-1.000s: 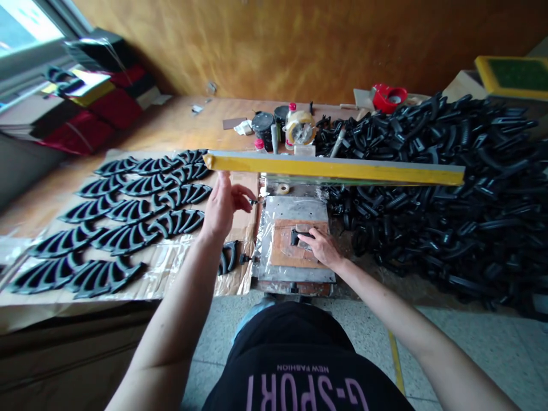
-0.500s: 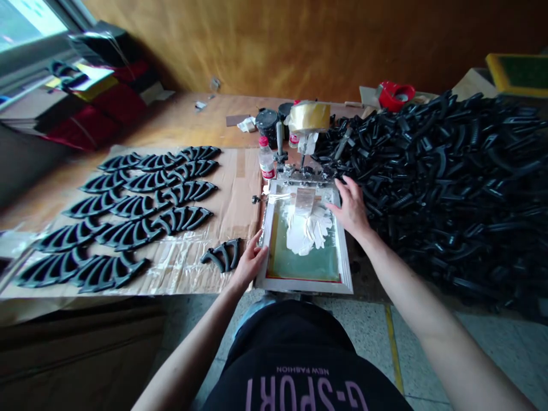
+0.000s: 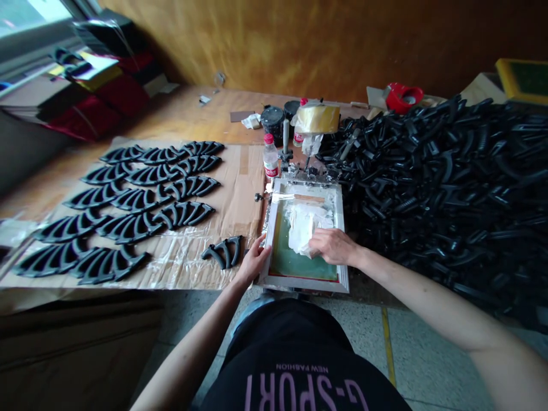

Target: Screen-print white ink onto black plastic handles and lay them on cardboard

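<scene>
A silk-screen frame with a green mesh lies in front of me, white ink smeared over its middle. My left hand grips the frame's left rim near its lower corner. Closed fingers of my right hand are low over the mesh, at the lower right of the ink. They hold a small flat scraper, mostly hidden by the hand and the ink. Across the upper mesh lies a thin brown strip. Just left of my left hand, a single black ribbed plastic part rests on the cardboard.
Rows of black ribbed parts cover the cardboard on the left. A large heap of black parts fills the right. Behind the frame stand a red-capped bottle, a dark tub and a tape roll.
My right hand has gone from open at the frame's upper right down onto the mesh, closing on the scraper that lay near the top. My left hand stays at the rim.
</scene>
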A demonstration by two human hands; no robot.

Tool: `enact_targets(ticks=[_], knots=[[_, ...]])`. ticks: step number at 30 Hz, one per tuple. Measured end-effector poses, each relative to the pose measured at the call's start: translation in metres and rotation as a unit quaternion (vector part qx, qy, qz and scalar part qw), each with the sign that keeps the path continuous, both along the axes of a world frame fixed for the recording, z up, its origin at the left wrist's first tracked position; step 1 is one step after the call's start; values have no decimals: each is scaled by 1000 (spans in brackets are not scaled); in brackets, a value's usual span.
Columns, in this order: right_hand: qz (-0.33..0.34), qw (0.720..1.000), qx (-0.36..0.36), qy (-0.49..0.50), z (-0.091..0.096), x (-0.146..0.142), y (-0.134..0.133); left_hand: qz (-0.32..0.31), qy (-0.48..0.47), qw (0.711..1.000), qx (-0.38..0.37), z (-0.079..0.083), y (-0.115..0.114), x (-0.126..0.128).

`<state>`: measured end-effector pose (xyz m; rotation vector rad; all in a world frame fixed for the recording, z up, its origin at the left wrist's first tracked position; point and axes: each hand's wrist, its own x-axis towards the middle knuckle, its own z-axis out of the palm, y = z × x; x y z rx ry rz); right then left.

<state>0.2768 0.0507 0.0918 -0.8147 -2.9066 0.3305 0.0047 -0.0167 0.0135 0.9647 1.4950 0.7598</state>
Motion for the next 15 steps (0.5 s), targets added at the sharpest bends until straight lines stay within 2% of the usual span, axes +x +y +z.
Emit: enact_targets(ticks=[4,6,9,12,15], knots=[[-75,995,64,30,-11,-8,-4,8,-8,1000,-11,2,-1,1],[-59,994,79,49,-21,-8,-16,12,-12,1000,-10,1,-1,1],[-39,996,37,73,-24,-5,-24,17,-12,1000,-6,2,-1,1],[-111,989,11,97,-8,-13,0,14,-31,999,-17,15,0,0],[-218,969,24,112,18,-21,47,18,-44,999,-11,45,2,-1]])
